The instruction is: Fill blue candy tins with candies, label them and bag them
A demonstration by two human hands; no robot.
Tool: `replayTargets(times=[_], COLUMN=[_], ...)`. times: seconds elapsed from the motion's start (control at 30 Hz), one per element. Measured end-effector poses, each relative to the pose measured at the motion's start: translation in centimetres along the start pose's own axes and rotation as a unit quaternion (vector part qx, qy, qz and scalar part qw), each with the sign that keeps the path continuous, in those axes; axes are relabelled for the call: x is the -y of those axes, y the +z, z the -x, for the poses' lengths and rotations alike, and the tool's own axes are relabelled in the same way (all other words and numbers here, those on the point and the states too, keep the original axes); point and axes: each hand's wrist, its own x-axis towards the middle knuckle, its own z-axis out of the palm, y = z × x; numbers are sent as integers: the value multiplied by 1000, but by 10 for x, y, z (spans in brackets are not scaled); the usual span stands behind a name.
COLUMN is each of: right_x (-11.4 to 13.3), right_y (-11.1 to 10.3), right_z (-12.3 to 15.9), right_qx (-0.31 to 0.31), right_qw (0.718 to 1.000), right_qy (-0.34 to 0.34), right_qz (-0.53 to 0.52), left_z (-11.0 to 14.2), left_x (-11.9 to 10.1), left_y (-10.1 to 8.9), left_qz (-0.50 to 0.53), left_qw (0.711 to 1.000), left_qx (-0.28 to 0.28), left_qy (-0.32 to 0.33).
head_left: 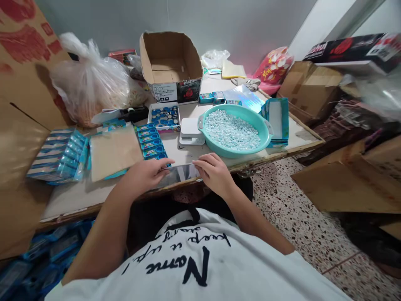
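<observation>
My left hand [147, 173] and my right hand [213, 171] rest at the near edge of the table [78, 196], both with fingers curled onto a flat shiny silver sheet [180, 173] lying between them. Each hand pinches one end of it. Just beyond the sheet lies a row of small blue packets [152, 142]. A teal basin [266, 133] full of small pale candies stands to the right of centre, with a small white scale [190, 131] beside it.
An open cardboard box [171, 67] stands at the back, a tray of round blue pieces [164, 117] before it. Stacked blue packs [59, 154], a brown board [114, 152], a plastic bag [90, 83], an open blue carton [277, 119]. Cardboard boxes [344, 184] crowd the floor right.
</observation>
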Motion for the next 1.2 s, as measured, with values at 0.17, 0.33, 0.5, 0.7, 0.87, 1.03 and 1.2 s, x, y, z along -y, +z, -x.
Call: replayTargets(times=[0.17, 0.33, 0.5, 0.7, 0.87, 1.03, 1.2], right_x=[-13, -35, -52, -60, -70, -71, -63], right_y=[2, -17, -16, -10, -4, 1, 6], right_z=[18, 30, 55, 82, 85, 78, 71], right_qx=[-29, -23, 80, 125, 164, 146, 119], right_qw=[997, 998, 995, 989, 978, 976, 965], right_qy=[61, 56, 66, 56, 72, 108, 188], right_qz=[41, 36, -16, -61, -111, -123, -137], left_z=[-15, -12, 4, 29, 42, 38, 28], left_x=[-17, -25, -11, 20, 38, 39, 30], left_y=[9, 39, 75, 100, 115, 115, 105], left_qz=[-189, -202, -101, 68, 126, 208, 259], left_qw=[972, 954, 985, 992, 988, 967, 938], left_qx=[-135, -216, -128, -75, -81, -108, -80], left_qy=[28, 49, 53, 80, 27, -106, -217])
